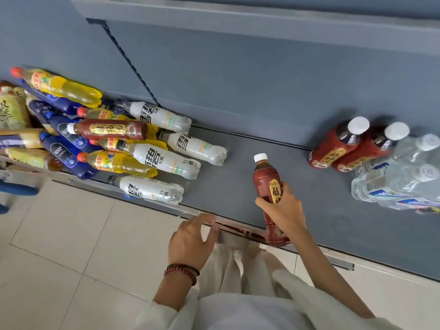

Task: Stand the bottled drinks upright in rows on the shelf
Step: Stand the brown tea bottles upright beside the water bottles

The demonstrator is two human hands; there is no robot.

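— What's the right hand [283,211] doing, nearest us?

— Its fingers [263,203] are wrapped around the label of a red tea bottle [267,184], white cap up, tilted a little, with its base over the front edge of the shelf [238,184]. The left hand [190,241] rests just beside that same edge, fingers loosely spread, pinching nothing.

— How will that bottle handle?

— It looks full, so I'd judge it fairly heavy and stiff enough for a mid-body hold; the label band gives better purchase than the smooth shoulder. Thin plastic could dent if squeezed hard.

— And beyond that bottle?

— To its right, near the back wall, two more red tea bottles [333,145] stand upright side by side, touching. Just beside them are clear water bottles [392,182]; I count at least three caps, the rest runs out of view. Left of the held bottle lies a heap [107,139]: four white-labelled bottles, about four yellow ones, several dark blue, one red tea on top. Exact totals I cannot tell.
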